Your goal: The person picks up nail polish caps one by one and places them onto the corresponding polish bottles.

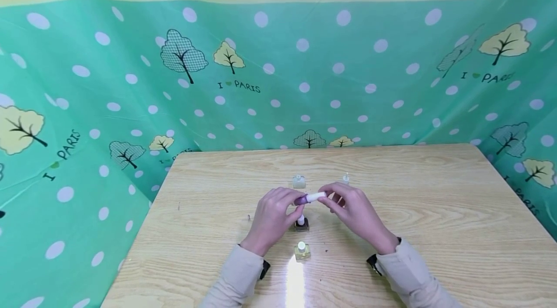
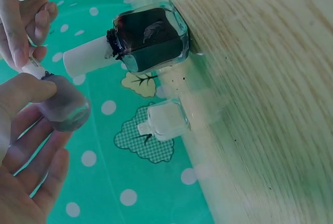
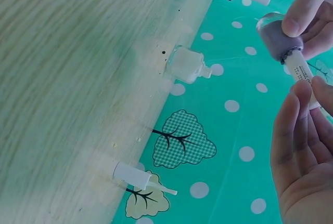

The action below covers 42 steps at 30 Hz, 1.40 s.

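Note:
Both hands hold one nail polish bottle [image 1: 301, 200] of purple polish, lying sideways above the table. My left hand [image 1: 273, 213] grips its glass body between thumb and fingers. At the other end, my right hand [image 1: 352, 209] pinches the white cap [image 3: 301, 70], which still meets the bottle neck. Below the hands stands a dark nail polish bottle [image 2: 153, 37] with a white cap and dark smears round its neck. Farther back, an uncapped bottle of white polish [image 3: 184, 64] stands upright. Its likely match, a white cap with its brush pointing up [image 3: 130, 175], stands to the right.
Nearer the person stands a yellowish nail polish bottle [image 1: 302, 252] with a white cap. Small dark specks dot the wooden table [image 1: 435, 211]. A green dotted cloth [image 1: 322, 66] hangs behind the table and at both sides.

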{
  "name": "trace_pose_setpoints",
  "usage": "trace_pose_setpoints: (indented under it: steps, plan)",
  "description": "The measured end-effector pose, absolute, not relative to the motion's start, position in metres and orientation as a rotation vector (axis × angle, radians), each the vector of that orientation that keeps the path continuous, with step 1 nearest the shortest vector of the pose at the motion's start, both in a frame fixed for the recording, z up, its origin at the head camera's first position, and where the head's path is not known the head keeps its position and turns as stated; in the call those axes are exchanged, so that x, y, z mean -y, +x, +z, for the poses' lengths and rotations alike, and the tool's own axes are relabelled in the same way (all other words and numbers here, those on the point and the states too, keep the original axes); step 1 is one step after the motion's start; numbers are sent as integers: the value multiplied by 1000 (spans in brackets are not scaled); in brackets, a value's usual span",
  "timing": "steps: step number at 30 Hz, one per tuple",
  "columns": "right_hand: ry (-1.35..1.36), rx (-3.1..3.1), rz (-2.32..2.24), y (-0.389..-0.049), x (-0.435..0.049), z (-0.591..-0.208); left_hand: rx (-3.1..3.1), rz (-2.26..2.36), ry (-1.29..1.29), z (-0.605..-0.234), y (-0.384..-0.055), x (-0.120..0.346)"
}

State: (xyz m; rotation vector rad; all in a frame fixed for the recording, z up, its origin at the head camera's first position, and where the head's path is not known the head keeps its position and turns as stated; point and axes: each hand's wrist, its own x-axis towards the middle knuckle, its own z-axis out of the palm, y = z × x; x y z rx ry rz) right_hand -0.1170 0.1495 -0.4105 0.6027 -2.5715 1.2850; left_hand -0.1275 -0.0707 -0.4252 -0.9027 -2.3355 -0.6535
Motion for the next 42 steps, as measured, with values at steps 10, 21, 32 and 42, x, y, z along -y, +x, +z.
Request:
trace_pose_setpoints:
  steps: [10,21,32,42]
  plan:
    - [638,2572,1321,-119,-148,-407,2391,-674,-866,-426,-130,69]
    - [648,2587,1273,-120,-154,-408,2421,-716,-844,-428,-134,70]
    - [664,2613,1260,-122,-162,-411,2537,-817,-771,-429,-136,69]
    - [660,2685,1241,-124,-172,-418,2692,-981,-719,-431,-140,69]
